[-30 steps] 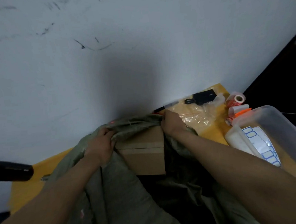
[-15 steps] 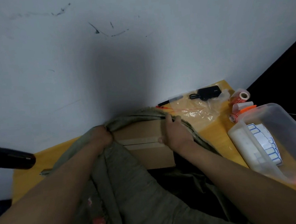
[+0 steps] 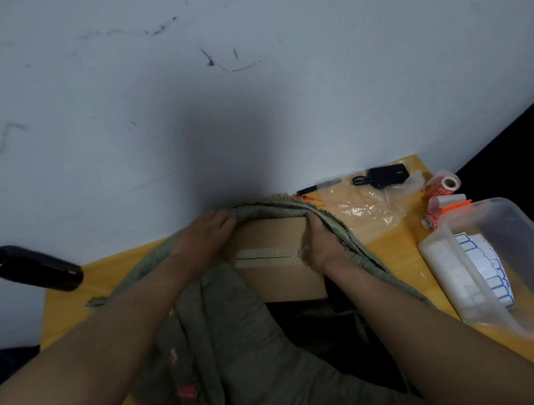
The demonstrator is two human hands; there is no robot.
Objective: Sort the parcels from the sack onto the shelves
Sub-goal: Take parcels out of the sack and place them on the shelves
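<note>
Cardboard parcel (image 3: 276, 258) sits half inside an olive sack (image 3: 238, 346) mid-table; the left hand (image 3: 203, 241) grips the sack's rim, the right hand (image 3: 318, 249) clasps the parcel's side. Cloth could snag its far corners, dragging the sack toward the plastic tub (image 3: 491, 269) at the table's right edge.

Box (image 3: 276, 265) partly inside sack (image 3: 238, 346)

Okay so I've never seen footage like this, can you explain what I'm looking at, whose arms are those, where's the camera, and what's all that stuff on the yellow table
No machine here: the camera sits on a person's head, looking down at their own arms. On the yellow table lies an olive-green sack with a taped cardboard box, a parcel, inside its mouth. The left hand grips the sack's rim; the right hand grips the box's right end. To the right lie a clear plastic bag, a black pouch, a marker, label rolls and a clear tub holding blue-edged labels. A dark cylinder sits at left.
</note>
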